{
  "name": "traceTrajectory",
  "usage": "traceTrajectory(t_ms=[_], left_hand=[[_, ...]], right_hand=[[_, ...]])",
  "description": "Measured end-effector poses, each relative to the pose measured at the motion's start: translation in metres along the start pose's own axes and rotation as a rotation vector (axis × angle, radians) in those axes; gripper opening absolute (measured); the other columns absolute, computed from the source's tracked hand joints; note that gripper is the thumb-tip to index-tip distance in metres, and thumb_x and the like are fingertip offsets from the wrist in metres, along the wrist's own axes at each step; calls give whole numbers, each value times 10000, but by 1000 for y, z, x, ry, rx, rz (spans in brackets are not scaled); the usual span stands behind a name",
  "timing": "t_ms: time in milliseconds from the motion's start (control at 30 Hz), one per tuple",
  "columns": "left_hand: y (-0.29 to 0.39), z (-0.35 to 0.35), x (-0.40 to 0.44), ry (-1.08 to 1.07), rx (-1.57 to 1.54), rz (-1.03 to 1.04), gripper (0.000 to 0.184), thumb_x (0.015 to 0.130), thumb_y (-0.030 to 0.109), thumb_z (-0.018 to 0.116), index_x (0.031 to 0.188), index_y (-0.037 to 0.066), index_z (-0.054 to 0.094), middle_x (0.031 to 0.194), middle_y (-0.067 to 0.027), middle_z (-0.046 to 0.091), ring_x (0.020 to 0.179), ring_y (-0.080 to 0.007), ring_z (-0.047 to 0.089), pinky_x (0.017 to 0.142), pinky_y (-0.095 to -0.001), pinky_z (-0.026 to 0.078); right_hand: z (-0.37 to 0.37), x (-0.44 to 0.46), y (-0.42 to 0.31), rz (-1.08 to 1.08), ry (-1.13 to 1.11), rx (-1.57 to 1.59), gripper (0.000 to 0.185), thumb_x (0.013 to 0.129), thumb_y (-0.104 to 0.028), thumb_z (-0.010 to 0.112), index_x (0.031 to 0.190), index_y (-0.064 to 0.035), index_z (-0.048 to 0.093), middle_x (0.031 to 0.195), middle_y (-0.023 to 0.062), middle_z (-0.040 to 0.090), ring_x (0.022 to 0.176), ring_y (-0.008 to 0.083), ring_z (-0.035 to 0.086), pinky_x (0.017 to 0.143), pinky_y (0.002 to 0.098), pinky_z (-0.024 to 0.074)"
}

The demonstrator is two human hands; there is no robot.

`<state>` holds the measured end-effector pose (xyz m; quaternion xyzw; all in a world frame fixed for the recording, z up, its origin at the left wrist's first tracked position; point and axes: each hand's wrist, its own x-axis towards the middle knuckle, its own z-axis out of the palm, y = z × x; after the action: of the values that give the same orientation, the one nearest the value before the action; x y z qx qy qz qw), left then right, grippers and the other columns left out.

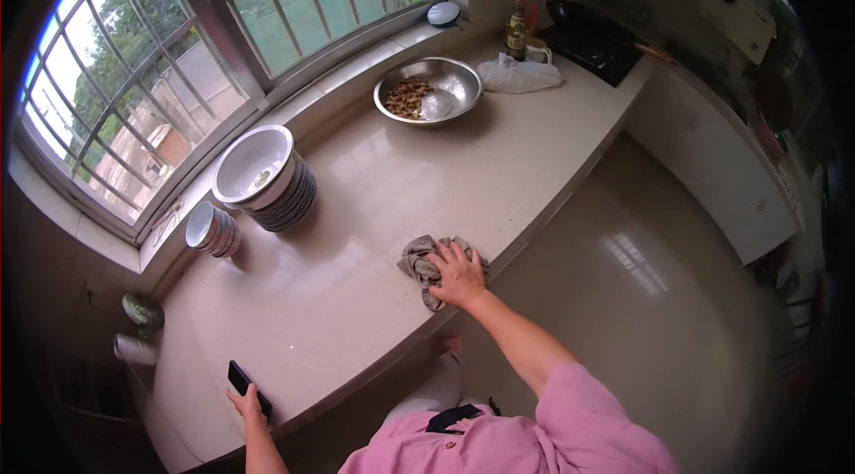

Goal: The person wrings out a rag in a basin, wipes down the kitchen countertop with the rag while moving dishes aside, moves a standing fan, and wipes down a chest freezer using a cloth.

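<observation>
A crumpled grey-brown rag [417, 262] lies near the front edge of the counter. My right hand [460, 276] presses down on it from above, fingers bent over the cloth. Farther left, a dark smartphone [239, 376] is at the counter's front edge. My left hand [249, 403] grips its near end, thumb on one side; part of the fingers is hidden.
On the pale counter [356, 296] stand a stack of plates topped by a white basin [254, 167], stacked bowls [212, 229] and a steel bowl [459, 86] with brown pieces. Farther back are a plastic bag [521, 76], bottles [517, 28] and a black pan [588, 20].
</observation>
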<state>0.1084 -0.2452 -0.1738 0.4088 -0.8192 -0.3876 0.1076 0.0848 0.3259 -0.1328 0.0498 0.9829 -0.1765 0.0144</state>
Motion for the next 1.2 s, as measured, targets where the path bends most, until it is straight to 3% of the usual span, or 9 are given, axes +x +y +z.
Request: traceTrajectory(t_ms=[33, 100, 233, 367, 467, 600, 733, 967, 1200], left_hand=[[12, 8, -12, -71, -242, -27, 945, 653, 180, 658, 1430, 135, 120, 1233, -179, 438, 1064, -273, 482, 917, -386, 391], [60, 17, -58, -101, -283, -128, 945, 647, 145, 639, 1430, 127, 111, 1121, -149, 480, 954, -245, 495, 848, -366, 412], [99, 58, -92, -277, -421, -110, 900, 645, 91, 594, 1425, 135, 148, 861, -53, 505, 706, -138, 469, 621, -300, 411], [147, 109, -152, -370, -538, -41, 868, 645, 60, 568, 1420, 131, 183, 819, -28, 492, 666, -124, 462, 549, -259, 397], [180, 143, -195, -568, -583, -35, 860, 640, 27, 548, 1418, 139, 199, 906, -33, 486, 708, -110, 481, 489, -205, 373], [227, 176, -251, -764, -506, -83, 865, 633, -14, 549, 1414, 111, 198, 935, -43, 486, 709, -100, 478, 541, -206, 382], [257, 203, -288, -967, -475, 22, 889, 609, -52, 560, 1409, 63, 190, 992, -78, 452, 803, -142, 471, 669, -262, 454], [298, 251, -338, -1075, -333, 117, 863, 618, -70, 551, 1403, 59, 217, 982, -92, 477, 771, -151, 506, 658, -260, 444], [343, 307, -411, -1096, -333, 149, 857, 617, -60, 586, 1393, 55, 241, 1020, -98, 444, 847, -170, 487, 653, -297, 470]], right_hand=[[-3, 2, 6, 15, 4, -5, 672, 688, -426, 638, 1295, -223, 434, 1402, 66, 336, 1305, 270, 271, 1029, 558, 198], [-5, 7, 19, -4, 37, -19, 664, 684, -425, 640, 1284, -225, 438, 1397, 64, 343, 1300, 267, 281, 1028, 553, 203], [-22, 30, 50, 17, 9, -80, 676, 684, -431, 643, 1292, -232, 425, 1387, 62, 351, 1299, 256, 284, 1025, 550, 218], [-41, 52, 109, 52, 20, -96, 682, 676, -431, 648, 1287, -228, 424, 1389, 48, 347, 1296, 243, 289, 1026, 556, 222], [-59, 76, 150, 126, 70, -88, 672, 671, -418, 655, 1273, -219, 432, 1372, 55, 365, 1286, 250, 299, 1017, 552, 234], [-75, 96, 196, 196, 167, -81, 644, 670, -402, 654, 1251, -213, 451, 1355, 63, 387, 1269, 258, 316, 993, 547, 258], [-89, 107, 218, 203, 127, -64, 648, 679, -421, 637, 1264, -215, 451, 1361, 69, 392, 1280, 259, 312, 1003, 543, 248], [-109, 127, 274, 181, 126, -58, 652, 687, -425, 628, 1277, -217, 448, 1385, 73, 374, 1283, 262, 318, 1012, 541, 238], [-146, 151, 364, 189, 123, -55, 656, 688, -427, 627, 1280, -211, 446, 1396, 72, 363, 1292, 258, 307, 1012, 535, 237]])
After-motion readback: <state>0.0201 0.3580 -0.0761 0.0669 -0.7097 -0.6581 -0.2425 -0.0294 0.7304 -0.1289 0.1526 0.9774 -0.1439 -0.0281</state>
